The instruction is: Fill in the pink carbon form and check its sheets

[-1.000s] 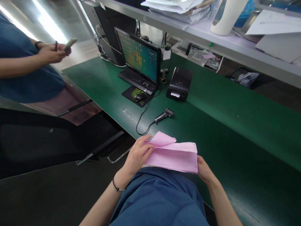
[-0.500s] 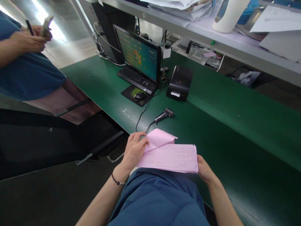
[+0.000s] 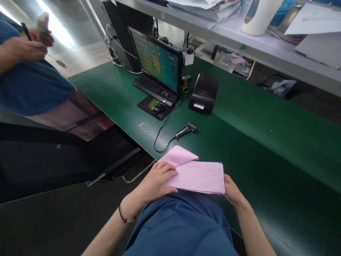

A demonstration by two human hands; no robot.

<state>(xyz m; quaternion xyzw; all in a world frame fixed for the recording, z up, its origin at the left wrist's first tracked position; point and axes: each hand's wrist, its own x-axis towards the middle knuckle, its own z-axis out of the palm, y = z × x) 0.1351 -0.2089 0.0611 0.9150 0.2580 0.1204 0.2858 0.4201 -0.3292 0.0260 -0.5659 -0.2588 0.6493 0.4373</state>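
A stack of pink paper forms [image 3: 204, 176] with faint print and punched edge holes is held in front of my waist, over the desk's near edge. Its top sheets are folded back into a pink flap [image 3: 178, 154] on the far left side. My left hand [image 3: 161, 179] lies across the left end of the stack, fingers stretched over the paper and thumb apart below. At the right end, my right hand [image 3: 232, 190] grips the stack, its fingers partly hidden underneath. Just beyond the papers a black barcode scanner [image 3: 186, 130] rests on the green desk [image 3: 247, 153].
Farther back stand a monitor [image 3: 157, 58], a keyboard [image 3: 154, 89], a mouse [image 3: 158, 109] and a black label printer [image 3: 204, 93]. A shelf [image 3: 223, 39] crosses above. To the left are a black chair [image 3: 39, 160] and another person [image 3: 32, 81] holding a pen.
My left hand has slid from the folded flap down onto the forms, fingers now flatter. The scanner cable shows more of its loop. The other person's hands have shifted slightly left.
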